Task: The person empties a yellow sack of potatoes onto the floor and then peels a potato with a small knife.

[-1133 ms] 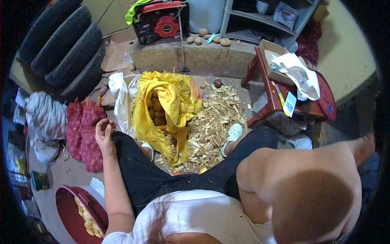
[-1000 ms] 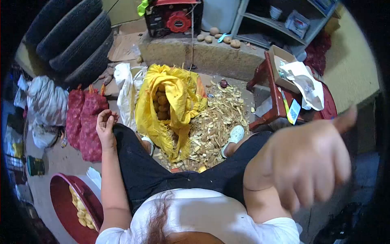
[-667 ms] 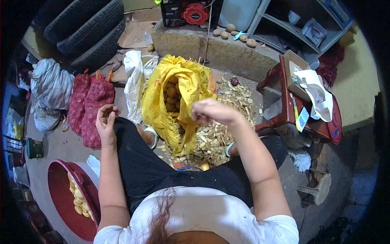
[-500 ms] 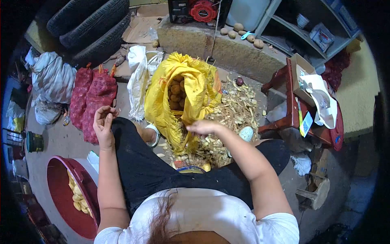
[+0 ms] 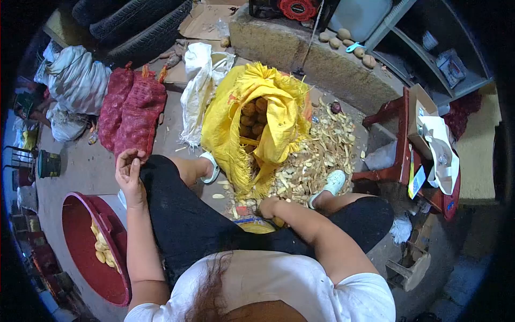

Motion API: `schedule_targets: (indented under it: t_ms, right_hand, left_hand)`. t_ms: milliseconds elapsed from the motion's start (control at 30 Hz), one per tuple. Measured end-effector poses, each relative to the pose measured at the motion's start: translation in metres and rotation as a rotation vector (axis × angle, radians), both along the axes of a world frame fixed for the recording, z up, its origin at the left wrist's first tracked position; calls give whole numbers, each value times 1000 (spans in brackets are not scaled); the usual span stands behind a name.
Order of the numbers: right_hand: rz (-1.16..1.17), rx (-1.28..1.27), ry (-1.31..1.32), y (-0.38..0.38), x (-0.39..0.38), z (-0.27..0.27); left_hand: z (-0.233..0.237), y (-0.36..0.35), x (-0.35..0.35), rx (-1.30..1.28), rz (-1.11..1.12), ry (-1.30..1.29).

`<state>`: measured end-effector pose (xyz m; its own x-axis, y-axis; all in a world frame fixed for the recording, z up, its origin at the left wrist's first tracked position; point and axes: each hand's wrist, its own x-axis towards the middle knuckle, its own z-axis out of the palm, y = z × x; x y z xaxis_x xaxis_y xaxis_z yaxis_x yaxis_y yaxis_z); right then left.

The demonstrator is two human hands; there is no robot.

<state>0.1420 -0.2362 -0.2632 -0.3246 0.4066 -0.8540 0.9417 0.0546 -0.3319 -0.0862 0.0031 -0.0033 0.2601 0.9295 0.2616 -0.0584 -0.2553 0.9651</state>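
Head view shows the left hand (image 5: 130,174) loosely half-curled, nearer the wearer than the yellow sack (image 5: 222,118) and to its left, close to the red mesh bags (image 5: 137,112). Just on the sack's near side, the right hand (image 5: 270,206) points down among the peelings (image 5: 322,145), its fingers too hidden to tell their spread or any hold; brown potatoes (image 5: 251,119) sit inside the sack.
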Motion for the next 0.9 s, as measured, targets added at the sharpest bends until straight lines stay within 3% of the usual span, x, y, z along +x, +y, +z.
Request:
schedule_targets:
  t_ms: [133, 200, 267, 333, 400, 433, 500, 700, 733, 767, 833, 867, 900]
  right_hand:
    - [81, 93, 110, 8, -20, 17]
    - [32, 170, 166, -11, -46, -97]
    - [-276, 115, 147, -4, -55, -103]
    - [-207, -36, 148, 16, -52, -80]
    - [-437, 11, 269, 21, -41, -52]
    - [-419, 27, 271, 25, -34, -28]
    - [-727, -62, 389, 29, -21, 8]
    - [-357, 17, 148, 12, -37, -92]
    - [356, 272, 330, 35, -3, 16]
    - [352, 274, 331, 33, -15, -19]
    - [117, -7, -70, 23, -53, -111]
    - [115, -9, -70, 19, -54, -118]
    - [210, 152, 64, 15, -54, -118]
  left_hand:
    - [2, -5, -4, 7, 22, 23]
    - [2, -6, -3, 7, 41, 31]
    - [2, -6, -2, 14, 51, 57]
    - [5, -6, 2, 16, 58, 94]
    - [2, -5, 5, 1, 87, 121]
    - [3, -3, 7, 1, 93, 143]
    - [7, -1, 14, -7, 108, 172]
    - [6, 7, 29, -29, 100, 245]
    - [6, 9, 31, -13, 75, 277]
    - [7, 10, 32, 3, 51, 310]
    - [8, 11, 38, -8, 48, 314]
    - [8, 11, 41, -27, 54, 320]
    - [8, 10, 43, -47, 58, 325]
